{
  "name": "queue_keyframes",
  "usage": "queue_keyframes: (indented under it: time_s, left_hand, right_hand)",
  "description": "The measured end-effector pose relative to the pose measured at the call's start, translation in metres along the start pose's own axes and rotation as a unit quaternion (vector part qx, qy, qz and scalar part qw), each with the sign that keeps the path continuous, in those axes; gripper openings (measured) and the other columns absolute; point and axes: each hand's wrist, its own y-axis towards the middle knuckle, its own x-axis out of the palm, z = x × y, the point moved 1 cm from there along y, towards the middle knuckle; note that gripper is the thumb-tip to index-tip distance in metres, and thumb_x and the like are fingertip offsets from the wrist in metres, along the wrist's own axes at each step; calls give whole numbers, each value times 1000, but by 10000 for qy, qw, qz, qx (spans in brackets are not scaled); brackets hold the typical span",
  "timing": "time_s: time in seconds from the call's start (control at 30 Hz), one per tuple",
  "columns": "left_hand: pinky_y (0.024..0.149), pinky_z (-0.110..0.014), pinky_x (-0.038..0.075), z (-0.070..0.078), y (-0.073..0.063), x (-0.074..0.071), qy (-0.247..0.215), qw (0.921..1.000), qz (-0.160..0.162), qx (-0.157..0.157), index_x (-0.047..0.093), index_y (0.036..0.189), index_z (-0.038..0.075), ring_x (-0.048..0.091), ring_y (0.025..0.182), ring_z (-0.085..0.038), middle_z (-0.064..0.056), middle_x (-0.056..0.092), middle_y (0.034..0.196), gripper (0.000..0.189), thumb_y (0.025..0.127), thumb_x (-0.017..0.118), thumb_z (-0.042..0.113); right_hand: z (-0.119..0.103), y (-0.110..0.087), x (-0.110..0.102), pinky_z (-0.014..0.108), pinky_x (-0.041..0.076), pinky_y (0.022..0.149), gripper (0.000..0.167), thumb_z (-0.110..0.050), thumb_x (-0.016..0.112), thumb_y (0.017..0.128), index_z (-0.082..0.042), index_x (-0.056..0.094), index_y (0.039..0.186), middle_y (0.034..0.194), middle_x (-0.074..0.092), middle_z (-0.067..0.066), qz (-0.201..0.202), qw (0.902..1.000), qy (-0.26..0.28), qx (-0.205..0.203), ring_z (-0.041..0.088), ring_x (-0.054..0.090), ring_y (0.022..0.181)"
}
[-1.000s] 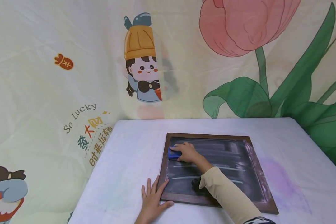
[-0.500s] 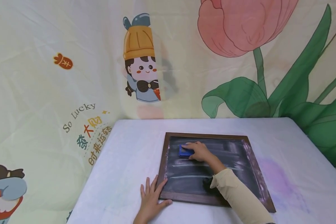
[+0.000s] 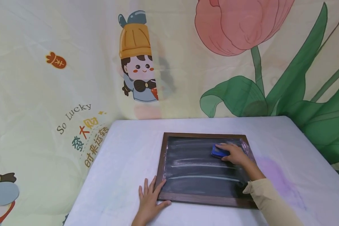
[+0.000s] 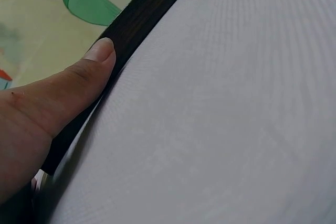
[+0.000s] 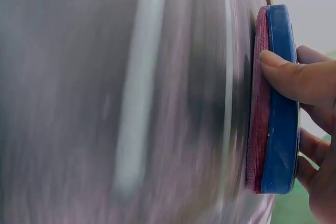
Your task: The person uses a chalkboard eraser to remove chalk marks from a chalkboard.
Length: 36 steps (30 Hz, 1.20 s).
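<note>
A small blackboard (image 3: 197,187) in a brown wooden frame lies flat, with pale chalk streaks across it. My right hand (image 3: 235,155) grips a blue chalkboard eraser (image 3: 217,152) on the upper right part of the board. In the right wrist view the eraser's reddish felt side (image 5: 258,124) meets the board, with my thumb (image 5: 299,80) along its near side. At the board's lower left corner rests my left hand (image 3: 149,202), fingers spread. Its thumb (image 4: 86,69) touches the frame's edge (image 4: 126,38) in the left wrist view.
The board lies on a table with a white cloth (image 3: 130,150), which bears a purple stain (image 3: 274,175) to the right. Behind stands a curtain (image 3: 175,103) printed with a tulip and cartoon figures. Chalk dust smears the board.
My right hand has wiped the eraser from the board's left side across to the upper right. The left hand stays at the corner. The head view has shifted slightly.
</note>
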Motion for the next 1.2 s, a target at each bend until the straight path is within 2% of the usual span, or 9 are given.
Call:
queue_keyframes:
  time_s: [0.17,0.4,0.77,0.93,1.07,1.2]
  left_hand:
    - [98,-70,3,0,0,-1,-5,10000,-43,-89,41,135,32,10,132,-54,-18,29,146,77,68,60,64]
    - [98,-69,2,2,0,-2,27,9998,-143,-116,41,135,31,9,133,-53,-17,28,146,77,68,62,62]
    - [99,-69,2,1,0,-1,11,9999,-102,-92,41,135,31,9,133,-52,-17,29,146,77,68,62,62]
    - [99,-69,2,0,-1,0,-10,10000,-75,-42,41,135,31,9,134,-52,-17,29,146,76,69,62,61]
    - [100,-69,0,0,-1,-1,-17,9999,-100,-103,41,135,31,8,134,-51,-17,28,146,76,69,62,62]
    - [100,-68,-1,2,0,-4,-72,9996,-204,-197,40,136,30,6,134,-51,-17,26,147,77,70,62,61]
  right_hand:
    - [16,-14,-8,65,34,89,60,-11,73,73,-6,51,129,131,46,27,213,9997,32,-103,54,41,115]
    - [27,-25,-14,67,29,91,60,-13,72,74,-7,50,129,134,44,25,134,9999,-49,-60,52,41,117]
    - [27,-25,-10,65,29,92,60,-13,73,72,-9,52,128,132,46,26,258,9996,-97,-24,51,42,116]
    - [23,-35,-8,63,32,89,60,-12,74,71,-9,54,127,130,48,27,314,9995,25,-3,52,43,113]
    - [18,-47,-6,59,36,84,60,-12,75,70,-9,54,127,129,49,25,377,9992,85,-49,49,44,108]
    - [14,-58,-3,61,35,84,61,-12,75,70,-11,54,127,130,49,23,385,9992,72,-41,47,44,109]
